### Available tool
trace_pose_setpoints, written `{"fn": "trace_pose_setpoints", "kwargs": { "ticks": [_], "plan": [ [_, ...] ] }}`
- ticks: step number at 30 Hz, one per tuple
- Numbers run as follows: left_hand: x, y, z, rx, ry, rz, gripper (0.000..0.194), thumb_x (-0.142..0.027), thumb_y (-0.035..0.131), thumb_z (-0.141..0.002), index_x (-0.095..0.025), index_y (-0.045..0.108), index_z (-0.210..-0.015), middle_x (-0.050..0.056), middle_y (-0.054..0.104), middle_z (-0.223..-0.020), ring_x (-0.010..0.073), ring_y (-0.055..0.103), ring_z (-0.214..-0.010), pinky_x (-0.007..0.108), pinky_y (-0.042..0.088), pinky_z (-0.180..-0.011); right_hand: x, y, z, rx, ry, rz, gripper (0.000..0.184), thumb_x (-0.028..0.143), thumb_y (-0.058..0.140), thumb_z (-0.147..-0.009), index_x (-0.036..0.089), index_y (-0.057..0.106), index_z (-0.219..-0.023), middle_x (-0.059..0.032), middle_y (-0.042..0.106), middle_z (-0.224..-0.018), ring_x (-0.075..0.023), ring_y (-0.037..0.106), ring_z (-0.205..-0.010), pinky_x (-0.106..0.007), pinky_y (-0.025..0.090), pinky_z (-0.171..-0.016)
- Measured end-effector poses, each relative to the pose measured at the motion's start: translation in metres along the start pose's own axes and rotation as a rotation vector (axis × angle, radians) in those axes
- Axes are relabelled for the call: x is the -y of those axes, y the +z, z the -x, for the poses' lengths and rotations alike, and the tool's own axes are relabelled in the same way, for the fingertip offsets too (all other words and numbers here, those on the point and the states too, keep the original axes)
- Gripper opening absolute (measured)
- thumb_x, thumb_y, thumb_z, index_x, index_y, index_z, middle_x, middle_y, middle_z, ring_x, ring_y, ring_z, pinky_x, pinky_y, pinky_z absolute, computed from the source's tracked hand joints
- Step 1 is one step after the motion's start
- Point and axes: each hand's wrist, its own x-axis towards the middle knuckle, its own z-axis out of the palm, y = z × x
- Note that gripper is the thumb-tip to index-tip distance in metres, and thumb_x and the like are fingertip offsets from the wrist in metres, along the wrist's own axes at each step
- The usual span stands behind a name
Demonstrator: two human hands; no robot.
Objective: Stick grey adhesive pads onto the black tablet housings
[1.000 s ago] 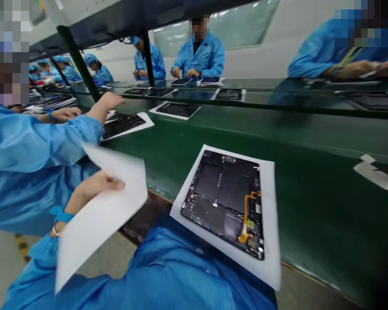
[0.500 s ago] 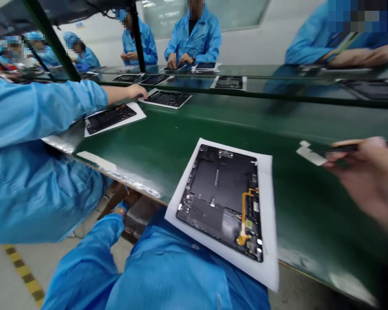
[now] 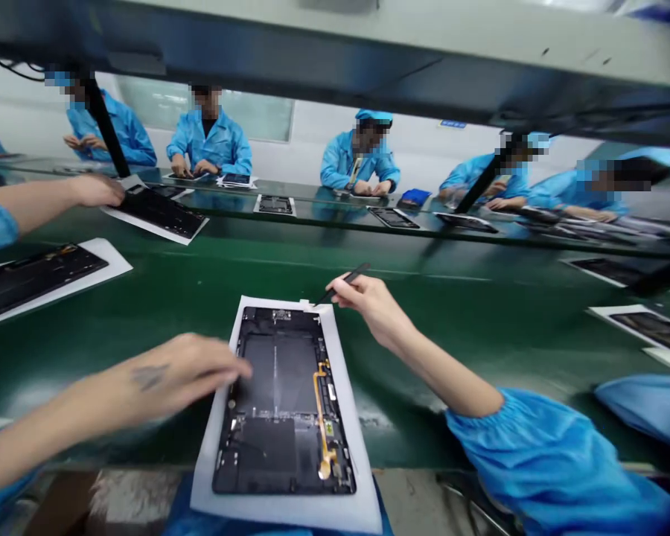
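In front of me an opened tablet housing (image 3: 282, 372), black inside with an orange flex cable (image 3: 319, 402) along its right side, lies on a white sheet (image 3: 290, 510). My left hand (image 3: 193, 372) reaches over the housing's left edge. Its fingers are stretched out, slightly blurred, and hold nothing I can see. Black tweezers (image 3: 346, 283) are gripped in my right hand (image 3: 362, 298) beyond the housing's far right corner. Their tip points down at a small white piece (image 3: 307, 305) by the sheet's far edge; whether they pinch it I cannot tell.
On the left, a co-worker's hand (image 3: 97, 191) touches another housing (image 3: 161, 212) on its sheet. A further housing (image 3: 39, 279) lies nearer on that side. Co-workers in blue sit across the green bench (image 3: 424, 320). More housings (image 3: 653, 327) lie at right. A shelf (image 3: 335, 74) hangs overhead.
My view has turned right and lifted. My right hand has brought the tweezers and white piece from the right to the housing's far corner. My left hand has come into view.
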Motion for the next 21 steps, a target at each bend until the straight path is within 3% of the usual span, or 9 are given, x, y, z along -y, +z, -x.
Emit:
{"fn": "trace_pose_setpoints", "kwargs": {
  "ticks": [2,3,6,8,12,18,21],
  "plan": [
    [0.011,-0.001,-0.073,0.003,0.131,-0.155,0.036,-0.03,0.034,-0.105,-0.02,0.068,-0.11,0.007,0.07,-0.109,0.0206,0.065,-0.098,0.03,0.051,-0.088,-0.002,0.01,-0.011,0.026,0.029,-0.002,0.049,0.065,0.077,-0.067,0.018,0.072,-0.078,-0.0028,0.064,-0.068,-0.016,0.056,-0.066,-0.03,0.046,-0.066],
    [0.017,0.001,-0.104,-0.012,0.124,-0.242,0.037,-0.028,0.032,-0.105,-0.018,0.068,-0.102,0.008,0.069,-0.101,0.021,0.064,-0.091,0.031,0.051,-0.082,-0.005,0.014,-0.016,0.037,0.043,0.003,0.049,0.066,0.076,-0.067,0.018,0.071,-0.077,-0.0023,0.063,-0.066,-0.0157,0.055,-0.065,-0.03,0.045,-0.066],
    [0.037,0.015,-0.16,-0.063,0.122,-0.287,0.03,-0.025,0.036,-0.102,-0.017,0.064,-0.094,0.007,0.065,-0.095,0.0208,0.062,-0.087,0.03,0.049,-0.075,-0.015,0.02,-0.028,0.046,0.105,0.015,0.049,0.066,0.077,-0.065,0.018,0.067,-0.071,-0.0003,0.058,-0.06,-0.0148,0.053,-0.061,-0.03,0.044,-0.064],
    [0.049,0.025,-0.168,-0.108,0.177,-0.174,0.025,-0.024,0.039,-0.102,-0.017,0.063,-0.096,0.007,0.064,-0.096,0.0194,0.062,-0.087,0.028,0.048,-0.076,-0.022,0.022,-0.03,0.049,0.14,0.003,0.049,0.065,0.077,-0.064,0.018,0.064,-0.067,0.0009,0.055,-0.057,-0.0145,0.053,-0.059,-0.03,0.044,-0.063],
    [0.066,0.039,-0.155,-0.146,0.316,-0.007,0.025,-0.021,0.039,-0.103,-0.017,0.063,-0.1,0.006,0.065,-0.098,0.0175,0.062,-0.091,0.027,0.048,-0.08,-0.031,0.024,-0.026,0.066,0.212,-0.052,0.048,0.063,0.079,-0.065,0.018,0.062,-0.068,0.0023,0.054,-0.057,-0.0154,0.058,-0.061,-0.031,0.046,-0.066],
    [0.07,0.047,-0.145,-0.162,0.442,-0.074,0.029,-0.009,0.039,-0.098,-0.018,0.064,-0.111,0.006,0.067,-0.105,0.0175,0.059,-0.092,0.028,0.049,-0.079,-0.031,0.025,-0.017,0.008,0.274,-0.083,0.051,0.065,0.08,-0.063,0.018,0.062,-0.07,0.003,0.056,-0.058,-0.0156,0.062,-0.062,-0.031,0.05,-0.072],
    [0.064,0.044,-0.145,-0.131,0.429,-0.1,0.03,-0.009,0.038,-0.098,-0.018,0.064,-0.11,0.006,0.067,-0.107,0.0176,0.059,-0.091,0.028,0.049,-0.079,-0.03,0.024,-0.016,0.007,0.291,-0.076,0.05,0.064,0.08,-0.063,0.017,0.062,-0.07,0.0036,0.055,-0.058,-0.0149,0.062,-0.062,-0.03,0.05,-0.071]
  ]
}}
